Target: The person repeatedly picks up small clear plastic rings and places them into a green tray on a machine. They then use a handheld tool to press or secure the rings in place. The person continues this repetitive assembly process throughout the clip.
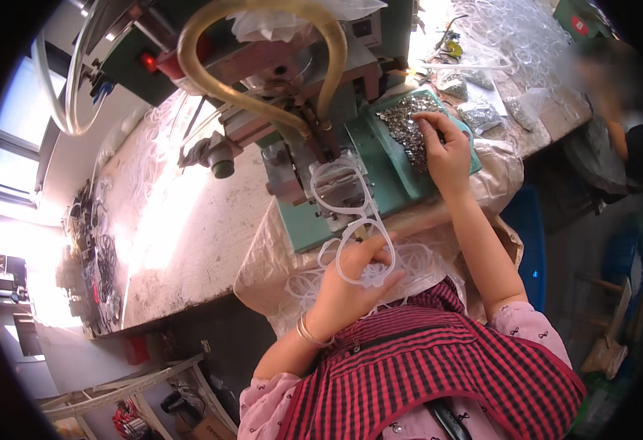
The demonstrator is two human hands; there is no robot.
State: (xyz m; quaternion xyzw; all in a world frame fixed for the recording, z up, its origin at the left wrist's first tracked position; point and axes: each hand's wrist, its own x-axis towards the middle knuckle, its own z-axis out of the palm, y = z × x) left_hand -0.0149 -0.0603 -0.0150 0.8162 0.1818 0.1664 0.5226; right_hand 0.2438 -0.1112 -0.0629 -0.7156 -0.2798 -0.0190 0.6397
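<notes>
White glasses frame (367, 209), 1, occupies 1 of 2 hands (347, 284) (449, 152).

Dark lettering (218, 433) on a cardboard box (208, 426)

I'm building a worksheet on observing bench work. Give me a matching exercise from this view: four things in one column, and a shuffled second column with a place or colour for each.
Things
1. Left hand
2. Right hand
3. Looped hose
4. Checked apron

Places and colours
A. Red and black
B. At the heap of small metal parts
C. Amber
D. At the translucent eyeglass frame

Pairs: 1-D, 2-B, 3-C, 4-A
</notes>
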